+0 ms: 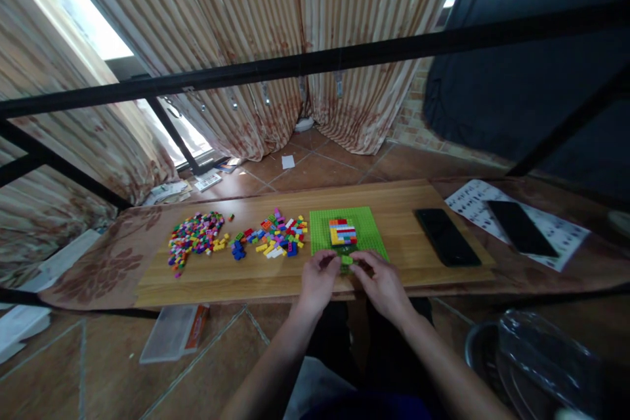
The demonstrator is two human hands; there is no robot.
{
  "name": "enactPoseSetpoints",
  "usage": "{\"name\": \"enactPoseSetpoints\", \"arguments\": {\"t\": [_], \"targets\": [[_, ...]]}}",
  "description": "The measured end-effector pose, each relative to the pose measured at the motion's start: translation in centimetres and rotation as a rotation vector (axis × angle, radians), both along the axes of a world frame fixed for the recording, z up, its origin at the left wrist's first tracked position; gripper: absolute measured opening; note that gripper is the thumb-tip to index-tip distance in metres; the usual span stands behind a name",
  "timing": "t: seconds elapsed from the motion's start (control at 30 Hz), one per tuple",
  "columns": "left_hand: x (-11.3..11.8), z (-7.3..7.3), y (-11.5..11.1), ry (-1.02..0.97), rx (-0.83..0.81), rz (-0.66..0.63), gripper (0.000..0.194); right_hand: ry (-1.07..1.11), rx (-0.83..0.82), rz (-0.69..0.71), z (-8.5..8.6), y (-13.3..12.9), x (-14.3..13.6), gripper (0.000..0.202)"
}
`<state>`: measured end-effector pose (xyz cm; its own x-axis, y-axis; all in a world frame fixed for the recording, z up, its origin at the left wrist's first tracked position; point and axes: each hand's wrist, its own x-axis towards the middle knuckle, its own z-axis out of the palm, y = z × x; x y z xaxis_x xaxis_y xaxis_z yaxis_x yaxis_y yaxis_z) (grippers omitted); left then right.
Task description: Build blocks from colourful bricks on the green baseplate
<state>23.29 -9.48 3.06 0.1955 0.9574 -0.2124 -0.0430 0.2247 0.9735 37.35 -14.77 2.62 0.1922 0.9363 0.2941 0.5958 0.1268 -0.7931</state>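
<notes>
My left hand [319, 275] and my right hand [378, 279] are close together over the near edge of a green baseplate [371, 230]. Between their fingertips is a small light green toy brick [347, 260], gripped from both sides with curled fingers. Just beyond the fingers, a block of built-up bricks [343, 233] in red, orange, yellow, white and blue rises from the middle of the baseplate. My hands cover part of the plate's near edge.
Loose bricks [278, 236] lie left of the baseplate, with a denser pile of small pieces [197, 233] farther left. A black phone-like slab [445, 236] rests at right; another dark slab [522, 226] lies on a printed sheet [467, 200]. A black bar [275, 69] crosses beyond the board.
</notes>
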Motion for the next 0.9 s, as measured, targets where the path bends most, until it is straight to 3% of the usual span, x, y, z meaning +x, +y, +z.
{"name": "enactPoseSetpoints", "arguments": {"t": [0.13, 0.33, 0.67, 0.9], "targets": [[-0.1, -0.8, 2.0, 0.11, 0.11, 0.082, 0.017, -0.09, 0.079, -0.118, -0.3, 2.4, 1.7, 0.021], [0.2, -1.5, 5.0, 0.244, 0.197, 0.079, 0.017, -0.199, 0.136, -0.095, -1.1, 5.1, 1.7, 0.02], [1.6, -1.8, 6.3, 0.301, 0.206, 0.017, 0.022, -0.32, 0.159, -0.12, -2.1, 5.0, 1.4, 0.025], [2.3, -1.8, 6.6, 0.468, 0.183, 0.044, 0.031, -0.361, 0.157, -0.133, -2.3, 4.9, 1.1, 0.026]]}}
